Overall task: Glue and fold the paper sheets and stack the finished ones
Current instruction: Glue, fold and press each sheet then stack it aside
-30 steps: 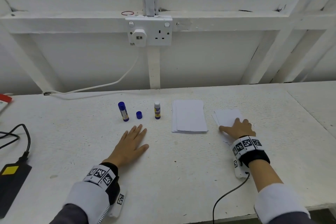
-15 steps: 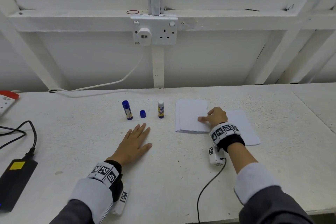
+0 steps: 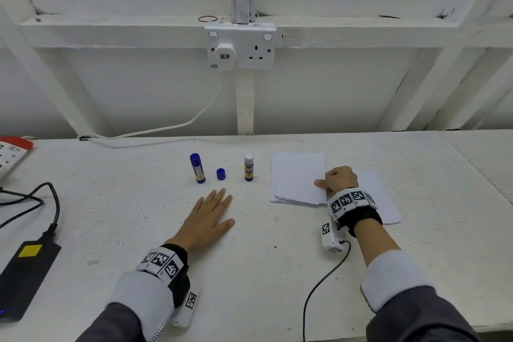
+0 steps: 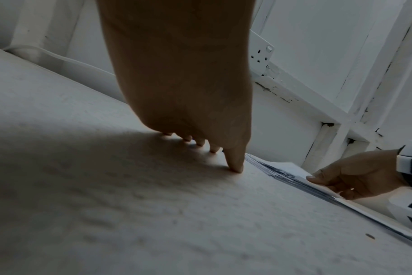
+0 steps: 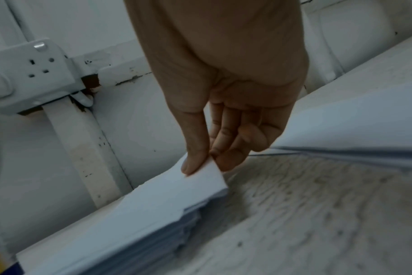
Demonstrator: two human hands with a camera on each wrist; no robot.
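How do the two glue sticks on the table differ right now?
The left glue stick wears its blue cap; the right glue stick is uncapped, its white top bare. The left one leans slightly and has a blue body; the right one stands straight with a yellow-and-purple label. A loose blue cap sits between them. Neither is touched.

Both forearms wore dark grey sleeves [image 3: 422,319] with pale grey-white cuffs [image 3: 394,275]; left cuff [image 3: 141,294] showed zigzag-stitched edge; black wristband [image 3: 361,219] sat on each wrist, topped by white strap of square black-and-white coded markers [image 3: 351,198]; white camera unit [image 3: 330,239] with similar markers hung under right wrist, thin black cable [image 3: 319,286] trailed from it; matching white unit [image 3: 187,305] showed under left wrist; hands bare.
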